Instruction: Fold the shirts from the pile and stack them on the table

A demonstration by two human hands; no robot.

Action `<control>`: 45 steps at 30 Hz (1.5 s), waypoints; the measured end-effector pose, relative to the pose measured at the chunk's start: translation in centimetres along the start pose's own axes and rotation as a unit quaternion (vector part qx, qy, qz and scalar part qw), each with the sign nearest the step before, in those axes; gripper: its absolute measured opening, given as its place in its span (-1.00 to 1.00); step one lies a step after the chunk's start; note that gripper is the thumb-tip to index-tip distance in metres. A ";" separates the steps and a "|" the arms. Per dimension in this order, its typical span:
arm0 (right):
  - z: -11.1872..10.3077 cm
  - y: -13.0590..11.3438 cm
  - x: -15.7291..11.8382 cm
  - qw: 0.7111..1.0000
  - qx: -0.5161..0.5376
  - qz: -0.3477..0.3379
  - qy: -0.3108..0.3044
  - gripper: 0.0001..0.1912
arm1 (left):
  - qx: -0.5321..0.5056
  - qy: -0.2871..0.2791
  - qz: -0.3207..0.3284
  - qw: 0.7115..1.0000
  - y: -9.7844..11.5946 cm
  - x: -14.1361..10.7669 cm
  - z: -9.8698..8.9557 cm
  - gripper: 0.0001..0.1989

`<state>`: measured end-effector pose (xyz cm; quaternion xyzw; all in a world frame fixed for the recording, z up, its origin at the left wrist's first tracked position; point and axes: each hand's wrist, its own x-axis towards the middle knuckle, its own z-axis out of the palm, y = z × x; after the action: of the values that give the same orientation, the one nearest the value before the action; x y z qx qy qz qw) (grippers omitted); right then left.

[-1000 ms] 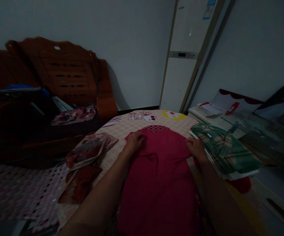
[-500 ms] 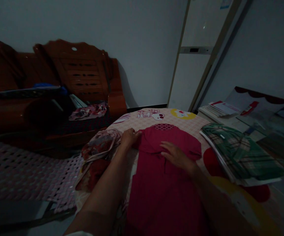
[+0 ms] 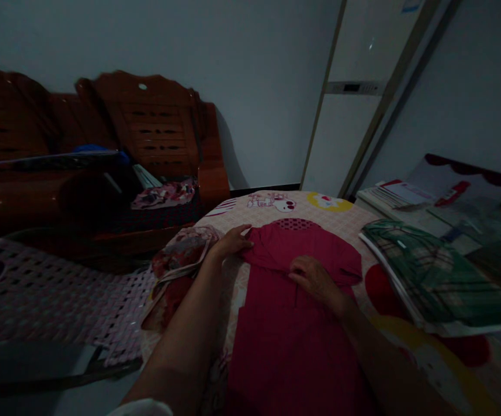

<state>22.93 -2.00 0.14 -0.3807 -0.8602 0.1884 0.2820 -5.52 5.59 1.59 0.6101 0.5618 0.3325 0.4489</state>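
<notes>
A dark pink garment [image 3: 293, 358] lies spread on a table with a patterned cloth [image 3: 250, 216], its upper part folded over. At the garment's upper left edge is my left hand [image 3: 233, 241], thumb and forefinger apart around the edge of the fabric. My right hand [image 3: 313, 278] rests on the middle of the garment, by the lower edge of the folded part, with its fingers curled together; what its fingertips hold, if anything, is too small to make out.
Crumpled floral cloth [image 3: 181, 254] lies left of my left forearm. Folded green plaid fabric [image 3: 432, 271] is at the table's right. A woven pink chair [image 3: 68, 294] stands at the left, a wooden bench [image 3: 155, 127] behind, and papers [image 3: 401, 193] at the back right.
The view has shifted slightly, so the surroundings sit further right. My right hand's fingers have curled in from a more spread pose. My left thumb and forefinger have moved apart at the garment's edge.
</notes>
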 end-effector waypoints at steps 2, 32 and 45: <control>-0.1 -0.2 0.1 0.998 0.053 0.029 0.018 -0.89 | -0.066 0.006 0.000 0.998 1.0 -0.4 0.2 -0.22; -1.0 1.3 0.1 0.964 0.134 0.182 0.140 -0.71 | 0.181 0.255 0.040 0.949 0.4 1.4 4.5 -0.72; 0.1 4.0 -0.1 0.966 0.056 0.181 0.175 -0.66 | 0.110 0.130 -0.023 0.985 -0.5 6.0 5.0 -0.65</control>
<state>25.14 0.45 -2.10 -0.5411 -0.7022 0.2147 0.4099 -0.26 10.61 -1.35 0.5942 0.6627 0.3345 0.3096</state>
